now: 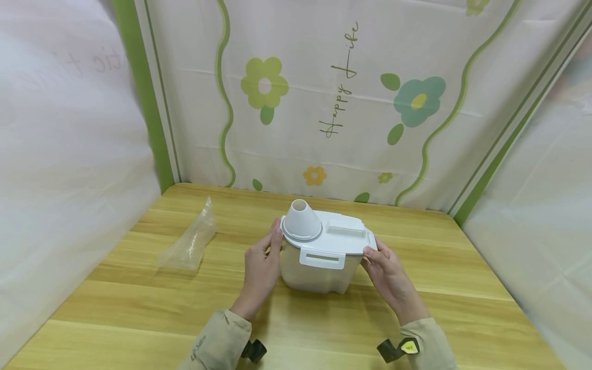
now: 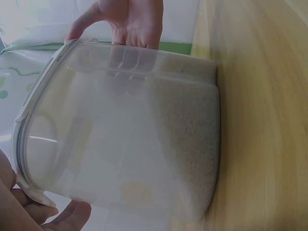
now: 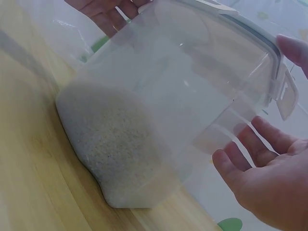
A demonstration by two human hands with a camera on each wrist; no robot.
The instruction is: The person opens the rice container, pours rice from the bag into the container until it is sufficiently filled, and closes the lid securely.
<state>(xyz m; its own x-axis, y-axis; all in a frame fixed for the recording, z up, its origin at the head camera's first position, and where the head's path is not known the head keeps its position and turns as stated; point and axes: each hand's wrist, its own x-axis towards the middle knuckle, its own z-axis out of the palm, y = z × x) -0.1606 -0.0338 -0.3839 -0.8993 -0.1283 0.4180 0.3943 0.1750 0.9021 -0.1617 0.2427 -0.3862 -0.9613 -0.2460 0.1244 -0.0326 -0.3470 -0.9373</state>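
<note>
A translucent storage container (image 1: 305, 277) with a white lid (image 1: 333, 246) is between my two hands on the table. Pale grains (image 3: 115, 134), looking like rice, lie sloped in its lower part. A white cone-shaped piece (image 1: 302, 226) with an open narrow top stands on the lid's left side. My left hand (image 1: 260, 272) grips the container's left end by the lid's edge and clip. At the other end my right hand (image 1: 390, 277) holds on, thumb on the lid's rim and fingers against the side wall. The front clip (image 1: 304, 258) sticks outward, unfastened.
A crumpled clear plastic bag (image 1: 190, 246) lies on the wooden table (image 1: 115, 298), left of the container. Patterned curtains (image 1: 296, 149) enclose the table at the back and both sides.
</note>
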